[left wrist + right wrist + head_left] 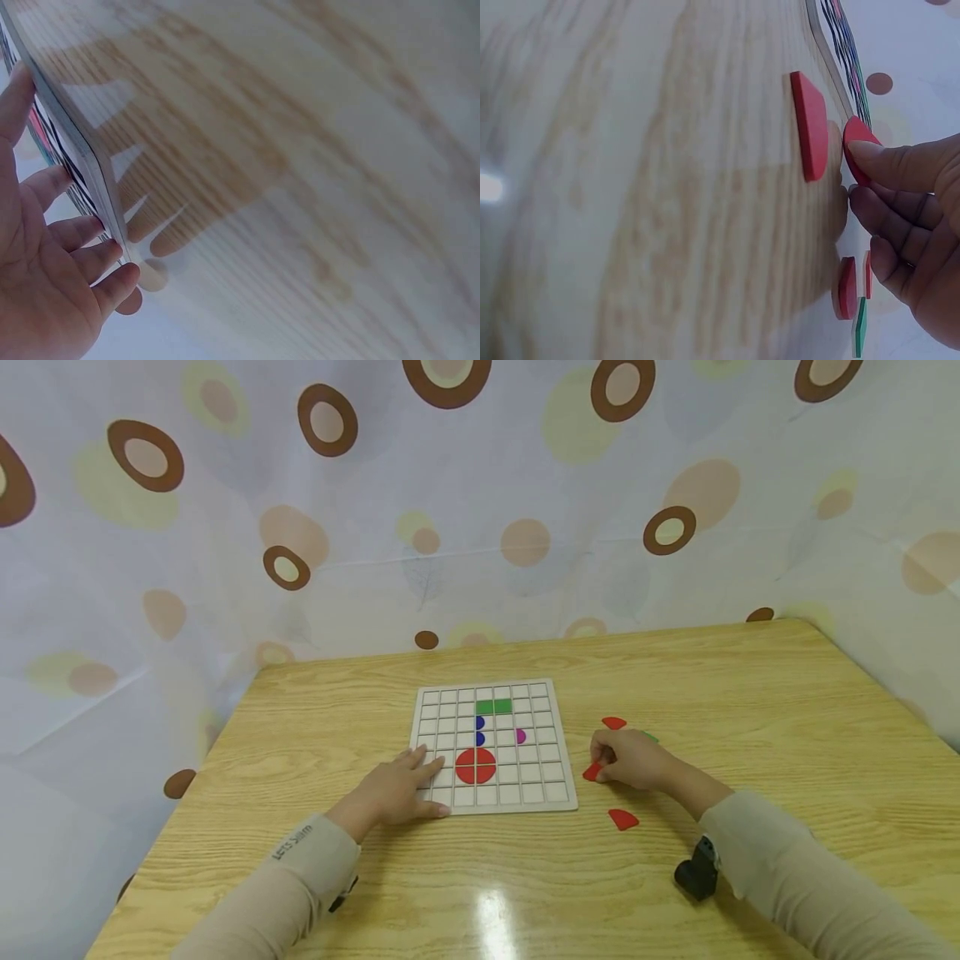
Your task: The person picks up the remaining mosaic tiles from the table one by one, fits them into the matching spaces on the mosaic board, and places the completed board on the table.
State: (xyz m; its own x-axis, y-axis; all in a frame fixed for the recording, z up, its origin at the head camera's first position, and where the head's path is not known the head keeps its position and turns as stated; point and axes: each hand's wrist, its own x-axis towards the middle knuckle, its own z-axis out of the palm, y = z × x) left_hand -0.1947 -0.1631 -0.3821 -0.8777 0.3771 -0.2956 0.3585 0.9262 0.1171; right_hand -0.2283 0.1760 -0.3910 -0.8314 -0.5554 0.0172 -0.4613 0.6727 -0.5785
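Fingers (877, 214) of the right hand (633, 758) are pinching one red wedge (592, 772) right of center in the head view, just beside the right edge of the white grid board (553, 772); can't tell if it's fully clear of the table (420, 902). Left hand (397, 787) is resting, fingers spread wide, on the board's lower-left part, and I'm judging light pressure there as enough against sliding. For control, I'd be gripping thin edges, leaving the curve visible for orientation, and avoiding the loose red piece (623, 819), lower right of the frame.
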